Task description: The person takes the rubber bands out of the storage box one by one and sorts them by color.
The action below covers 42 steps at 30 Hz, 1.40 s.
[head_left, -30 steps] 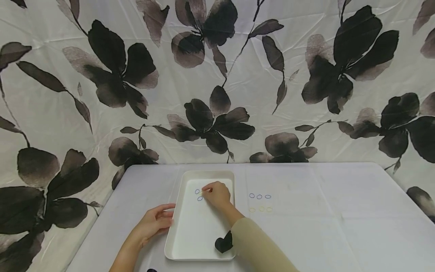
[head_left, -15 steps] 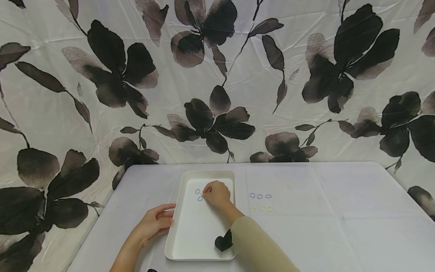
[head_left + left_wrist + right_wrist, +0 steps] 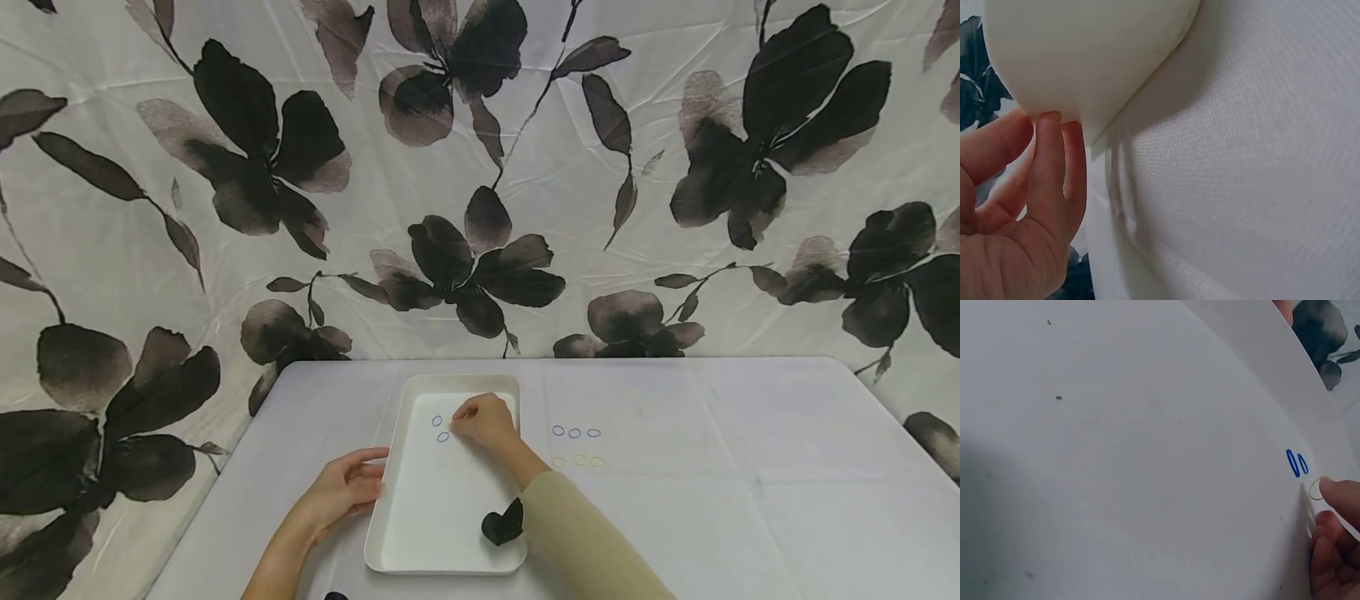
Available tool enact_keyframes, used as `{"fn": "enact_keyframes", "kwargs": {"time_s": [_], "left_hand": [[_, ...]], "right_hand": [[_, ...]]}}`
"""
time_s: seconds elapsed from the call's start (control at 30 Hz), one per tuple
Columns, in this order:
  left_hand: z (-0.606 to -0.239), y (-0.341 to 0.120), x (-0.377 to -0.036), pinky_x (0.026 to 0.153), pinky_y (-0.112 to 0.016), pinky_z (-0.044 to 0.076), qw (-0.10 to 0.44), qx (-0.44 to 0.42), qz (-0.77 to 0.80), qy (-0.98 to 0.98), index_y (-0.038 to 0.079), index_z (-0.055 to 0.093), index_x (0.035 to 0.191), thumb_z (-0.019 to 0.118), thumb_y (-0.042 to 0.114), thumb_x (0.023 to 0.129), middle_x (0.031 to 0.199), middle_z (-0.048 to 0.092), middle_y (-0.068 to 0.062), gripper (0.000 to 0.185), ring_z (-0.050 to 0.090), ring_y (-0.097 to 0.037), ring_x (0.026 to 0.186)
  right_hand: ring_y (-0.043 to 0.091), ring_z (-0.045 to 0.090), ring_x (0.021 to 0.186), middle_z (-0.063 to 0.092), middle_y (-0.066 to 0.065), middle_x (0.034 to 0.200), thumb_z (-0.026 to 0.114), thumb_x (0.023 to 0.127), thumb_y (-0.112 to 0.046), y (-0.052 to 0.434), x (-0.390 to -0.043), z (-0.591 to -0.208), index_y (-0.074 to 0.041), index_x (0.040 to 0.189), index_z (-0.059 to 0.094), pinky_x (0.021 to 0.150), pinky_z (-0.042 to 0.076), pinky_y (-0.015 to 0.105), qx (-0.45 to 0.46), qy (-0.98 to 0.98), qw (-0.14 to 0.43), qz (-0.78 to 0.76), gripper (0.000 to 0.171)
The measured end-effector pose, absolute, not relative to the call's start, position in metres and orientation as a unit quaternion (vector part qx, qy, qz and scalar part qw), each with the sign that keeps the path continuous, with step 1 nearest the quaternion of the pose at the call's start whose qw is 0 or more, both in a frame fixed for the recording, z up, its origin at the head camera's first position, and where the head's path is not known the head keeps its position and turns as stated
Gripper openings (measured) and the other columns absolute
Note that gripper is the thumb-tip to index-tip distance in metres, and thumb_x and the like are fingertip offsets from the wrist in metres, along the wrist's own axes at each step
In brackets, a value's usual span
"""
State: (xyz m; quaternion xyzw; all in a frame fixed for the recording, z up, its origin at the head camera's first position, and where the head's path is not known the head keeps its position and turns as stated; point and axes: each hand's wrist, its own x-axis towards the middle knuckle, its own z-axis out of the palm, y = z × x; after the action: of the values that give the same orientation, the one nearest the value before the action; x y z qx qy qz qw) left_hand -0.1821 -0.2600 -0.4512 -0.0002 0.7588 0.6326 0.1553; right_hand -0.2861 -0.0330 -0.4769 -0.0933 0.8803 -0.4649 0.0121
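Note:
My right hand [image 3: 487, 423] is over the upper part of a white tray [image 3: 420, 525], thumb and fingertips together. In the right wrist view its thumb and finger pinch a thin yellow ring [image 3: 1311, 490]. Two thin blue rings [image 3: 1289, 461] lie on the tray floor just beside those fingertips. Outside the tray, at its left side, my left hand [image 3: 345, 492] rests its nearly straight fingers against the outer wall. The left wrist view shows these fingertips touching the tray's edge [image 3: 1054, 94].
Right of the tray, three blue rings [image 3: 558, 435] lie in a row on the white tablecloth [image 3: 712, 517], with three yellow rings [image 3: 558, 465] in a row nearer. A black heart-shaped piece [image 3: 501, 527] shows beside the right sleeve. Behind the table hangs a flowered cloth [image 3: 480, 350].
My right hand has shifted slightly up and to the right, away from the two blue rings; the sleeve and black piece moved with it. The left hand stays put.

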Motion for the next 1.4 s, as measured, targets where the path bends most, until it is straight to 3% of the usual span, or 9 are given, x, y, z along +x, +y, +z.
{"fn": "enact_keyframes", "kwargs": {"time_s": [0.57, 0.87, 1.17, 1.4], "left_hand": [[-0.45, -0.259, -0.183, 0.078, -0.036, 0.053, 0.152, -0.004, 0.635, 0.758, -0.011, 0.036, 0.135, 0.063, -0.003, 0.081, 0.112, 0.058, -0.021, 0.061, 0.062, -0.022, 0.095], [-0.451, -0.259, -0.183, 0.078, -0.037, 0.053, 0.15, -0.004, 0.635, 0.758, -0.011, 0.036, 0.135, 0.062, -0.004, 0.081, 0.115, 0.056, -0.024, 0.061, 0.062, -0.024, 0.097], [-0.451, -0.259, -0.182, 0.079, -0.037, 0.052, 0.152, -0.003, 0.636, 0.757, -0.011, 0.036, 0.135, 0.063, -0.003, 0.081, 0.115, 0.056, -0.023, 0.061, 0.061, -0.024, 0.097], [-0.452, -0.26, -0.182, 0.078, -0.036, 0.053, 0.153, 0.0, 0.636, 0.756, -0.011, 0.035, 0.135, 0.062, -0.003, 0.081, 0.115, 0.056, -0.024, 0.061, 0.061, -0.025, 0.097]], "right_hand": [[0.008, 0.052, 0.048, 0.06, -0.001, 0.059, 0.074, 0.075, -0.005, -0.031, -0.288, -0.469, -0.002, 0.078, 0.071, 0.046, 0.043, 0.019, -0.043, 0.821, 0.084, -0.563, 0.005], [0.012, 0.058, 0.052, 0.063, 0.004, 0.064, 0.071, 0.078, -0.002, -0.031, -0.286, -0.463, 0.002, 0.082, 0.066, 0.051, 0.048, 0.021, -0.038, 0.782, 0.126, -0.609, 0.008], [0.012, 0.057, 0.051, 0.065, 0.01, 0.066, 0.069, 0.079, 0.002, -0.029, -0.285, -0.46, 0.006, 0.082, 0.064, 0.053, 0.051, 0.022, -0.046, 0.763, 0.136, -0.63, 0.007], [0.011, 0.057, 0.052, 0.062, 0.005, 0.064, 0.069, 0.079, 0.004, -0.026, -0.283, -0.455, 0.008, 0.084, 0.065, 0.054, 0.052, 0.023, -0.055, 0.758, 0.135, -0.635, 0.008]]}}
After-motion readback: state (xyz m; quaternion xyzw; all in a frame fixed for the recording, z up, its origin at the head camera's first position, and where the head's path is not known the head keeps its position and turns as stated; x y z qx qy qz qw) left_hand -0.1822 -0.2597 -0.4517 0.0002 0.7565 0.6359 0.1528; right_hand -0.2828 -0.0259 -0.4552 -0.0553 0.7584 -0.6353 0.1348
